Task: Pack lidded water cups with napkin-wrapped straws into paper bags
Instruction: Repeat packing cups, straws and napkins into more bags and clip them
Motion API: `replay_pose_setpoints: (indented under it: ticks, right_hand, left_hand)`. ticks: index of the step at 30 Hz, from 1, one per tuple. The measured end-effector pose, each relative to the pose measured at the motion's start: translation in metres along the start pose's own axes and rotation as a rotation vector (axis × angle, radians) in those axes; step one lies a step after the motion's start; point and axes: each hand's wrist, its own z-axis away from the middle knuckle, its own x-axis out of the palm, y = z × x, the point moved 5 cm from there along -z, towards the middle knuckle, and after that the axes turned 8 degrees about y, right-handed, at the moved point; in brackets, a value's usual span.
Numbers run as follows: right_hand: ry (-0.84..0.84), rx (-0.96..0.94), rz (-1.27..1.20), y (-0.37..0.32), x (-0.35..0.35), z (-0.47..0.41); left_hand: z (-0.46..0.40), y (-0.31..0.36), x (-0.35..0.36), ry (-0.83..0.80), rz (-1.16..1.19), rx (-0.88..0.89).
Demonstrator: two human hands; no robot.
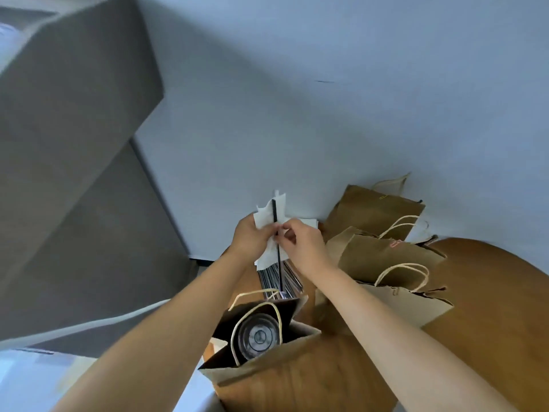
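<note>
While the right hand [300, 239] pinches the dark straw [276, 233] about midway along and the left hand [252, 237] grips the white napkin [271, 230] behind it, the wrap looks only half made, the paper's corners flaring loose above and below the fingers. The straw runs near-to-far, almost straight up the view, its far tip poking past the napkin and its near end hanging over a bundle of spare straws [280, 278]. If the pinch slackens, I'd guess the straw could slide out of the paper or the napkin spring open. Nearer, the open paper bag [267, 373] holds a lidded cup [257, 337]; flat bags [383, 257] lie to the right.
</note>
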Motion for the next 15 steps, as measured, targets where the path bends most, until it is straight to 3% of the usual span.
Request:
replay_pose_setpoints:
  ticks: [3,8,15]
  right_hand:
    - [0.092,0.027,-0.079,-0.006,-0.027,0.007]
    - [-0.110,0.046,-0.180,-0.009,-0.040,0.018]
    - [-0.050,0.043,-0.221,0.001,-0.044,0.032]
  left_hand:
    - [0.019,0.007,0.000,-0.065,-0.032,0.057]
    - [0.046,0.015,0.005,-0.141,-0.016,0.055]
    - [0.064,0.016,0.000,-0.028,-0.015,0.107]
